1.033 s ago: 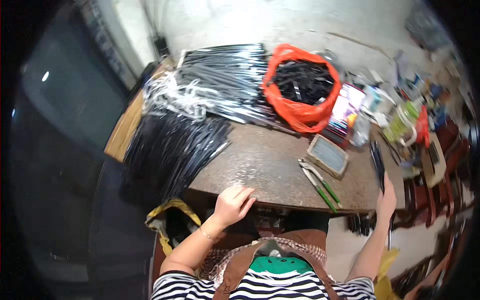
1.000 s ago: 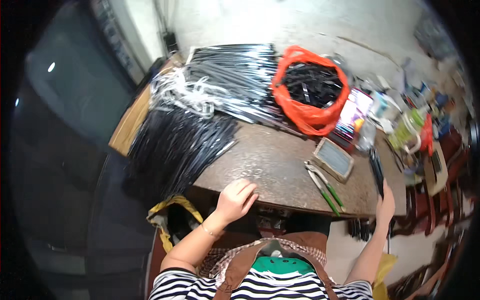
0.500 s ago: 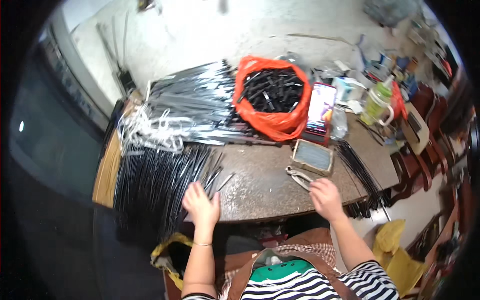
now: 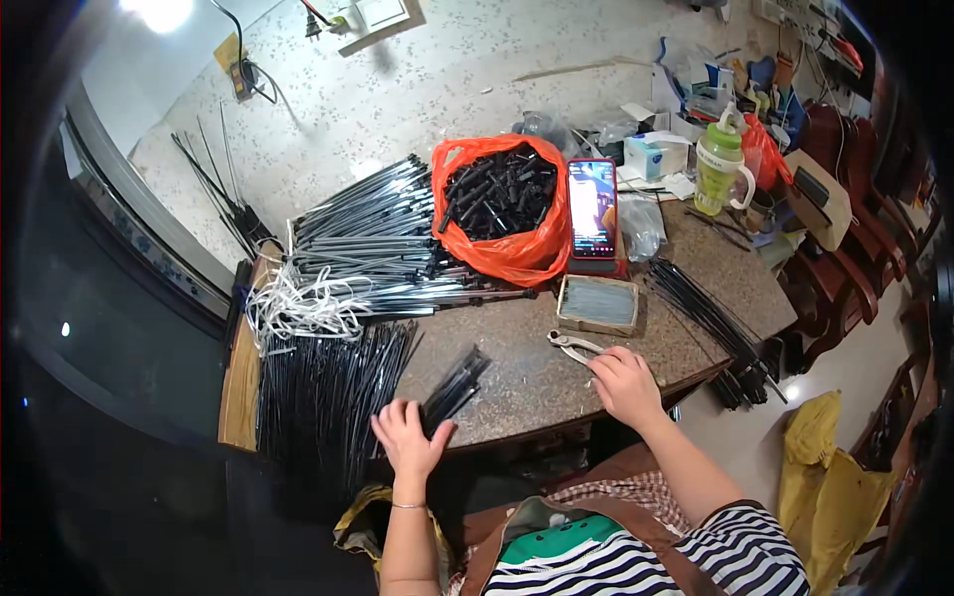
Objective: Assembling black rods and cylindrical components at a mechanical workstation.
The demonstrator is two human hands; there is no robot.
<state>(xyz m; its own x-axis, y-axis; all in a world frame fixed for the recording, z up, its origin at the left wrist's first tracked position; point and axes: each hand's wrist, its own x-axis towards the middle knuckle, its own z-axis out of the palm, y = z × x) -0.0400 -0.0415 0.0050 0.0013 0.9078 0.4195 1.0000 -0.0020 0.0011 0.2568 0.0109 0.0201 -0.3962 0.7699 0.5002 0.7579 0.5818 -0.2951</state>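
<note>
My left hand (image 4: 405, 437) rests palm down at the table's front edge, fingers apart and holding nothing I can see. Beside it on the left lie many long thin black rods (image 4: 323, 402), their ends running over the edge. A short bundle of black pieces (image 4: 459, 385), partly blurred, lies just right of that hand. My right hand (image 4: 626, 385) is closed around the handles of a pair of metal pliers (image 4: 573, 344), whose jaws lie toward the table's middle. Behind the pliers stands a shallow box (image 4: 598, 303) of thin greyish sticks.
A red plastic bag (image 4: 509, 260) full of black parts stands at the back, a lit phone (image 4: 593, 211) beside it. White cord (image 4: 316, 303) lies by silvery-black rods (image 4: 363, 233). More black rods (image 4: 704, 313) overhang on the right. A green bottle (image 4: 717, 169) stands at back right.
A bundle of short black pieces now lies beside my left hand, where a single piece lay before. My left hand's fingers have spread. The view has shifted; my right hand stays at the pliers.
</note>
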